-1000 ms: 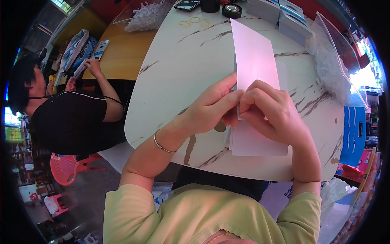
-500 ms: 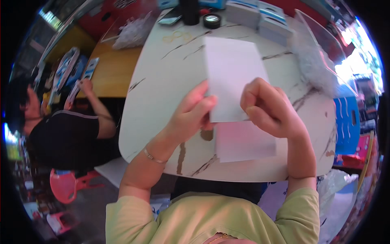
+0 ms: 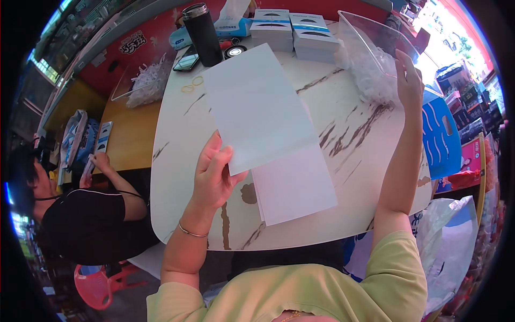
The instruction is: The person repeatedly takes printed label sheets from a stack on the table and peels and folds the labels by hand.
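- Since the earlier frame, the right hand (image 3: pixel 409 80) has left the papers for the clear bin (image 3: pixel 358 38) at the right; the left hand (image 3: pixel 215 174) still has the white sheet (image 3: pixel 257 110), now slanted with its top toward the left.
- The lower sheets (image 3: pixel 298 188) lie on the marbled table (image 3: pixel 179 209), their upper part hidden by the white sheet.
- The left hand pinches the lower left corner of the white sheet, thumb on top; the fingers beneath are partly covered.
- The right hand's fingers are loosely extended, neither clenched nor spread wide, beside the clear bin's near side. Their tips are hard to make out, and whether they touch the bin or its contents cannot be told.
- The clear bin holds a heap of crumpled clear plastic (image 3: pixel 370 78), which bulges at its near side.
- A second clear container (image 3: pixel 119 97), at the left, holds whitish plastic strips (image 3: pixel 147 85); its outline is faint.
- White-and-blue boxes (image 3: pixel 316 44) stand at the back, near a black tumbler (image 3: pixel 203 40), a phone (image 3: pixel 186 59) and yellow rubber bands (image 3: pixel 191 86).
- Another person (image 3: pixel 88 217) sits at the left, partly lost in the dark lens edge; what that person holds is too small to identify.
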`<state>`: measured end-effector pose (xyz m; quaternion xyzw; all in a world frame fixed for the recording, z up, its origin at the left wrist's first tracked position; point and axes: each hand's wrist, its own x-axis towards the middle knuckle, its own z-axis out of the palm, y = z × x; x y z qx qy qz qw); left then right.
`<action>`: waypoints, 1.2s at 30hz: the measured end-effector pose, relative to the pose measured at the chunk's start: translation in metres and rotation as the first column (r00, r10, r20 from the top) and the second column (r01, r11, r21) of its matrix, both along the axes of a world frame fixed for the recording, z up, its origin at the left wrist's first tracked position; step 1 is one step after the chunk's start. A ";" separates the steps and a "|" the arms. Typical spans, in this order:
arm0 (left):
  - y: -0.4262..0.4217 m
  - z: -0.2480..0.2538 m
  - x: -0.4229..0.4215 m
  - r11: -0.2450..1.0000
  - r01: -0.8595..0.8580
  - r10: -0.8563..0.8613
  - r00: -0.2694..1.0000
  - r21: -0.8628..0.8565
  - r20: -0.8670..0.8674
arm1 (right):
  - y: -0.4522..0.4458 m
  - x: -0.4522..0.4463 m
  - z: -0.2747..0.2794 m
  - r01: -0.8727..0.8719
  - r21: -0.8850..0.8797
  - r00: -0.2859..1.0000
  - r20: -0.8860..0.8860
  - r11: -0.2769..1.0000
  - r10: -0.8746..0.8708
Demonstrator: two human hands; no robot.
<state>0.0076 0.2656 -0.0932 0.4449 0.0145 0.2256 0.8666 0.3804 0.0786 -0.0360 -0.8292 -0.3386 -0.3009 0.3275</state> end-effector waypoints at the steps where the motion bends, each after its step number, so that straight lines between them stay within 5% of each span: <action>1: -0.002 0.001 0.000 1.000 0.001 -0.001 1.000 0.006 -0.024 | -0.002 0.003 -0.002 0.070 -0.038 0.993 0.094 0.997 -0.066; 3: -0.010 0.006 0.002 1.000 0.003 -0.002 0.999 0.012 -0.047 | -0.007 0.015 -0.006 0.143 -0.069 0.973 0.191 0.987 -0.127; 6: -0.022 0.015 0.005 0.990 -0.141 0.140 0.980 -0.002 -0.141 | -0.006 0.022 -0.004 0.030 0.050 0.922 0.384 0.998 -0.047; 8: -0.020 0.014 0.004 0.987 -0.163 0.163 0.980 0.010 -0.113 | 0.008 -0.020 0.012 -0.280 0.149 0.954 -0.062 0.948 0.292; 10: -0.009 0.016 -0.001 0.984 -0.174 0.171 0.983 -0.043 -0.066 | 0.022 -0.062 0.021 -0.531 -0.072 0.827 -0.259 0.844 0.499; 13: 0.007 0.015 -0.004 0.974 -0.202 0.207 0.978 -0.098 0.039 | 0.030 -0.134 0.024 -0.738 -0.499 0.655 -0.363 0.455 0.663; 15: 0.015 0.010 -0.007 0.968 -0.199 0.223 0.962 -0.153 0.160 | 0.033 -0.185 0.016 -0.791 -0.556 0.551 -0.464 0.256 0.693; 18: 0.014 0.015 -0.006 0.951 -0.265 0.283 0.953 -0.157 0.110 | 0.030 -0.247 0.017 -0.625 -0.777 0.511 -0.332 0.077 0.793; 24: 0.016 0.012 -0.008 0.966 -0.211 0.233 0.961 -0.148 0.148 | 0.037 -0.256 -0.004 -0.537 -0.816 0.627 -0.214 0.216 0.749; 27: 0.015 0.016 -0.010 0.977 -0.191 0.201 0.971 -0.091 0.130 | 0.037 -0.220 0.013 -0.801 -0.587 0.419 -0.412 0.116 0.809; 30: 0.004 0.027 -0.009 0.979 -0.148 0.160 0.983 -0.137 0.086 | 0.028 -0.197 0.046 -0.738 -0.407 0.672 -0.374 0.537 0.640; 32: -0.008 0.034 -0.007 0.974 -0.174 0.175 0.985 -0.147 -0.009 | 0.035 -0.198 0.044 -0.630 0.043 0.773 -0.062 0.775 0.632; 35: -0.003 0.018 -0.008 0.995 0.059 -0.050 0.992 -0.078 0.112 | 0.043 -0.205 0.049 -0.632 -0.169 0.663 0.387 0.756 0.641; 36: -0.002 0.013 -0.007 0.995 0.061 -0.052 0.993 -0.079 0.110 | 0.043 -0.205 0.049 -0.660 -0.242 0.602 0.395 0.711 0.694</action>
